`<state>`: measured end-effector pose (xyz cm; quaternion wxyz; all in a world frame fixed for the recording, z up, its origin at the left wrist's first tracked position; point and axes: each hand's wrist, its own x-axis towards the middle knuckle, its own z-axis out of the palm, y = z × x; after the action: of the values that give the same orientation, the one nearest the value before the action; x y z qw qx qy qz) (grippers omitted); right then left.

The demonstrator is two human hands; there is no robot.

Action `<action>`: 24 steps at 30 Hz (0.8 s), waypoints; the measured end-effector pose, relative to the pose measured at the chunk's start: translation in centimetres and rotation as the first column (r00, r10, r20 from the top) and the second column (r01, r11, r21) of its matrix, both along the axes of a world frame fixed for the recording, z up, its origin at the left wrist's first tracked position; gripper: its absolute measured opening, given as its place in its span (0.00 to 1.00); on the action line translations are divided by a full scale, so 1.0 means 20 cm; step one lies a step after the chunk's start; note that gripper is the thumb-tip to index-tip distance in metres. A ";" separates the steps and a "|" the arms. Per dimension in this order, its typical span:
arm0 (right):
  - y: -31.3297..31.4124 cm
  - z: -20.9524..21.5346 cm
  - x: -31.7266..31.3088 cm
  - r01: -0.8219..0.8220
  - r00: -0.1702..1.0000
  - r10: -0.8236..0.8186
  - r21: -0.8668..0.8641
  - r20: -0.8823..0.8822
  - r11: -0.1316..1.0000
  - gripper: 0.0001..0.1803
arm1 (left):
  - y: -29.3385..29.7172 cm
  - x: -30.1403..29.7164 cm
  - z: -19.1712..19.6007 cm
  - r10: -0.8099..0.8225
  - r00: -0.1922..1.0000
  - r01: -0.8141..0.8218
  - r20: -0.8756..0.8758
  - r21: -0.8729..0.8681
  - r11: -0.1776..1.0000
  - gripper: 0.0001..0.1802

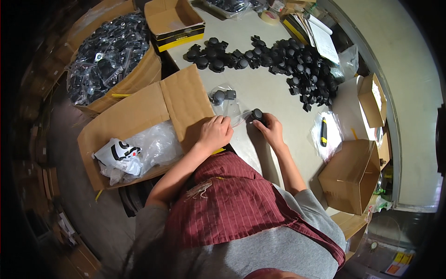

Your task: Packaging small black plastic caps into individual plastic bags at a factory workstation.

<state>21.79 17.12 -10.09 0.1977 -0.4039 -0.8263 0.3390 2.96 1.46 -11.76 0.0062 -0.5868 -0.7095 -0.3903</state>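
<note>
A right hand (271,128) holds a black round-topped part (257,114) above a pale table (269,93).
From the maroon apron (223,200), the left hand (216,132) curls just before twelve o'clock at clear plastic (239,117), its grip unclear; the right closes thumb and fingers on the part, just past twelve. Farther, at twelve, lie dark pieces (219,96); beyond, toward one, a black heap (309,69).

Over the table (297,132), a part (257,114) sits at the right hand's (272,130) fingertips, the left hand (216,132) nearby. Beyond them spreads a heap of parts (309,69). To the person's right, a knife (324,132) lies on plastic (334,124); left, an open carton (188,95) holds bags (155,144), with a packet-filled box (139,83) behind it.
</note>
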 end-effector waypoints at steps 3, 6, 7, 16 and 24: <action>-0.13 0.11 0.00 -0.031 0.971 -0.005 -0.150 -0.239 0.988 0.20 | 0.00 0.00 0.00 0.021 1.000 -0.021 0.016 0.011 1.000 0.05; -0.17 0.16 -0.03 -0.244 0.959 0.268 0.221 -0.087 0.944 0.22 | 0.01 0.01 0.01 -0.009 1.000 0.009 0.024 -0.004 1.000 0.05; -0.18 0.15 -0.06 -0.258 0.962 0.274 0.297 -0.010 0.919 0.22 | 0.01 0.02 0.00 -0.013 1.000 0.014 -0.022 0.030 0.999 0.05; -0.24 0.04 -0.20 -0.072 0.987 0.047 0.158 0.153 0.985 0.18 | -0.01 0.11 -0.04 -0.127 0.988 0.131 -0.093 0.043 0.990 0.06; -0.23 0.00 -0.16 -0.170 0.792 -0.441 -0.847 -0.422 0.504 0.19 | 0.00 0.09 -0.04 -0.123 0.992 0.123 -0.004 -0.007 0.992 0.06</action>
<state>18.56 12.47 -10.08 0.2474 -0.3875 -0.4070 0.7893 4.69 1.43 -12.61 -0.0181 -0.6304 -0.6731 -0.3862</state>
